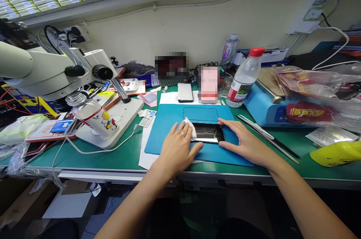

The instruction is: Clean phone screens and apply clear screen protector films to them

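On a blue mat lies a black, glossy smartphone, its long side running left to right. My left hand rests over the phone's left end, fingers laid together on a folded white wipe pressed against the glass. At the other end, my right hand steadies the phone, thumb and fingertips at its right corners. Just behind the phone, a clear screen protector with a black outline lies flat on the mat. The phone's left part is hidden by my left hand and the wipe.
A microscope and a glass jar stand to the left. Behind the mat are a white phone-shaped item and a red-capped bottle. Tweezers, a blue device and a yellow bottle occupy the right.
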### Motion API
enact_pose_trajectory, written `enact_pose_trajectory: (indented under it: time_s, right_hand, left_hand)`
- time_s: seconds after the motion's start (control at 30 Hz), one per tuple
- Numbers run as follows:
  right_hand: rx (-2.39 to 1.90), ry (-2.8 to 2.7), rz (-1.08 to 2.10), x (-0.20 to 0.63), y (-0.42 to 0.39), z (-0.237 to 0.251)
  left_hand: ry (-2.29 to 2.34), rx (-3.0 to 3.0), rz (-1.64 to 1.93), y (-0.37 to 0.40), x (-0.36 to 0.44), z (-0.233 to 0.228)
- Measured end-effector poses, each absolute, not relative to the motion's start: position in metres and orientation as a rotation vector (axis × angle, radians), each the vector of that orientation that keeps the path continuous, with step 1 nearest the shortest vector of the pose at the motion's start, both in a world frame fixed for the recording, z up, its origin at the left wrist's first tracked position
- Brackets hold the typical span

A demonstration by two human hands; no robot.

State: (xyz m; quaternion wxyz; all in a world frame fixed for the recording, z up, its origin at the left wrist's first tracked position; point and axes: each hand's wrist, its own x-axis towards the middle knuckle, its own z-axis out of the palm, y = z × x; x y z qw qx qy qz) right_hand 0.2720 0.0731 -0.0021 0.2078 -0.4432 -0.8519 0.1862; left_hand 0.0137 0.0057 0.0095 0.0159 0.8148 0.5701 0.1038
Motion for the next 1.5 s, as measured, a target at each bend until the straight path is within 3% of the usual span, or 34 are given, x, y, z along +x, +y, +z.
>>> enact_pose_trajectory:
  time_s: [0.37,0.57,0.83,1.03,1.27,1.5]
  right_hand:
    - [-1.065,-2.373,0.399,0.276,0.082,-0.019]
    - [-1.103,-2.379,0.411,0.274,0.074,-0.011]
    - [-1.197,-2.375,0.456,0.273,0.069,-0.004]
    - [-1.233,-2.382,0.477,0.272,0.068,-0.003]
    - [-1.205,-2.389,0.446,0.270,0.067,-0.003]
    - [-1.163,-2.363,0.425,0.271,0.072,-0.009]
  left_hand:
    - [1.645,2.665,0.359,0.025,0.113,0.014]
    - [1.520,2.744,0.455,0.010,0.097,0.009]
    - [1.826,2.576,0.433,-0.029,0.035,0.003]
    - [1.926,2.484,0.366,-0.016,0.008,0.002]
    - [1.917,2.482,0.428,0.001,0.027,0.003]
    - [1.654,2.660,0.487,0.019,0.098,0.007]
